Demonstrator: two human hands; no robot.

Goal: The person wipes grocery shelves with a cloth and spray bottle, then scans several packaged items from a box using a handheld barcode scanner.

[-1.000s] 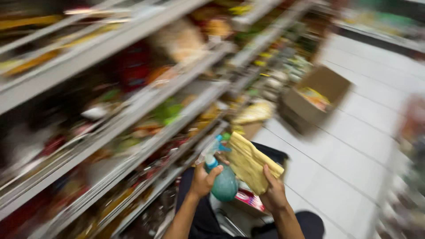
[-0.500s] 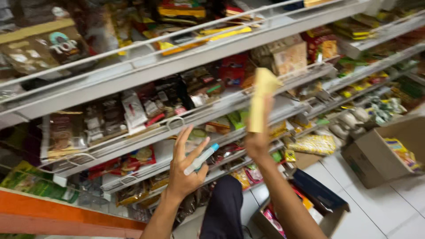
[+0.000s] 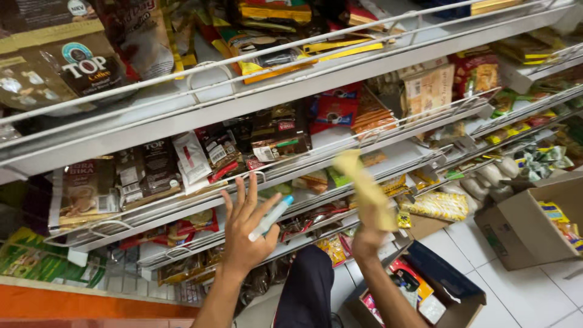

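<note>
My left hand [image 3: 245,231] is raised in front of the middle shelf with its fingers spread, and a white marker with a blue cap [image 3: 271,217] is pinned between thumb and palm. My right hand [image 3: 368,234] holds up a yellow packet [image 3: 365,187], blurred by motion, in front of the white wire-fronted shelves [image 3: 340,79]. Dark sachet strips and packets [image 3: 146,173] hang on the shelf just left of my left hand. My dark-trousered knee [image 3: 306,285] is below both hands.
Tilted white shelves are packed with bags and sachets. An open cardboard box [image 3: 425,291] with colourful packets sits on the white tiled floor under my right arm. A larger brown box [image 3: 528,225] stands at the right. An orange base panel [image 3: 73,300] runs along the lower left.
My view has swung up from the floor and boxes to the shelves. Both hands have risen; the yellow packet has dropped slightly and tilted since half a second ago.
</note>
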